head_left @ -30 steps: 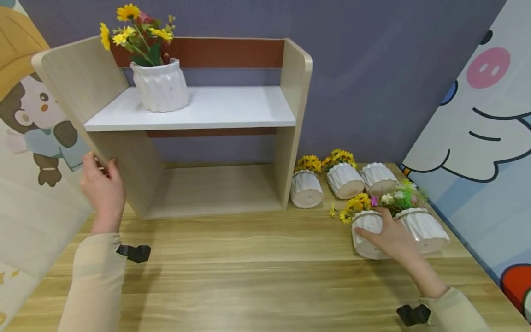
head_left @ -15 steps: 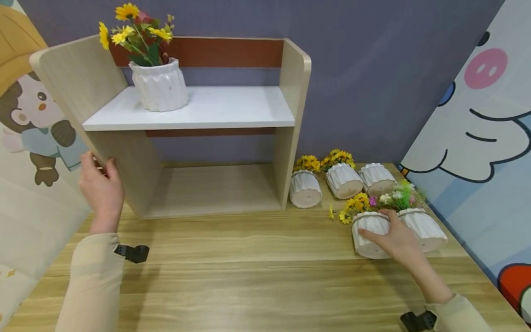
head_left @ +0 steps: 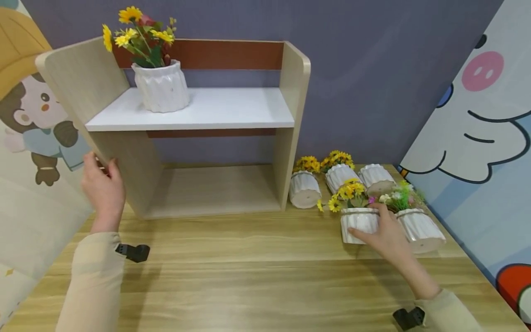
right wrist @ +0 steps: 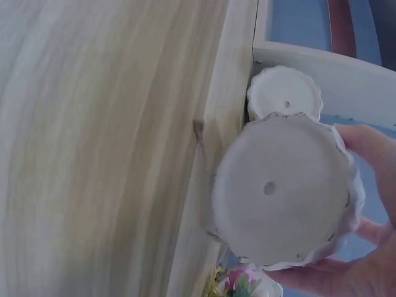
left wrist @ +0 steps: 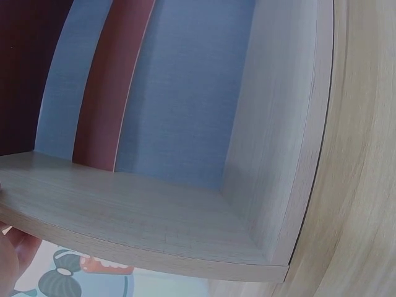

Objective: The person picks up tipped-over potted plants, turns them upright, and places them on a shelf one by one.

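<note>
My right hand grips a white fluted flowerpot with yellow flowers, thumb on the near side and fingers round the rim. In the right wrist view the pot's round base, with a small hole in it, faces the camera. My left hand holds the front edge of the left side panel of a two-tier wooden shelf, thumb on the inner face. Only part of that hand shows in the left wrist view. Another white pot with yellow and red flowers stands upright on the white upper board, at the left.
Several white pots lie tipped over right of the shelf, among them one with yellow flowers against its side and one with mixed flowers beside my right hand. A grey wall stands behind the wooden table.
The pot in my right hand has risen slightly off the table, moved a little left and tipped more upright. My left hand has stayed on the shelf.
</note>
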### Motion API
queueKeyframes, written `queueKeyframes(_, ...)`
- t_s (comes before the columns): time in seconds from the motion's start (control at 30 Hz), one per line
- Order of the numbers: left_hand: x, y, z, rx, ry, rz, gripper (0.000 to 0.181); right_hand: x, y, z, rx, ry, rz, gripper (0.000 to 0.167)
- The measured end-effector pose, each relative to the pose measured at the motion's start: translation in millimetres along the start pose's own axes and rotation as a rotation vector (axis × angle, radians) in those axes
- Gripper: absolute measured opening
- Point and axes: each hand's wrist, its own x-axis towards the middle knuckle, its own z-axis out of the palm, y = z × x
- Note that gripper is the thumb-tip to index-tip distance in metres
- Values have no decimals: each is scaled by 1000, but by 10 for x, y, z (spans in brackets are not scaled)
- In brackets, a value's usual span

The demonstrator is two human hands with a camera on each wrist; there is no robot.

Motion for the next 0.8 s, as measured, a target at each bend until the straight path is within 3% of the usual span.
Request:
queueKeyframes(0.27, -3, 10, -3, 5, -6, -9, 42, 53, -33, 132, 23, 117, -76, 80)
queueKeyframes(0.5, -10, 11, -10, -5, 10, -3, 40, 78, -62, 177, 29, 103, -33, 76)
queueKeyframes(0.8, 2, 10, 16, -4, 24, -2, 38, 37, 36, 235, 0, 195, -79, 73)
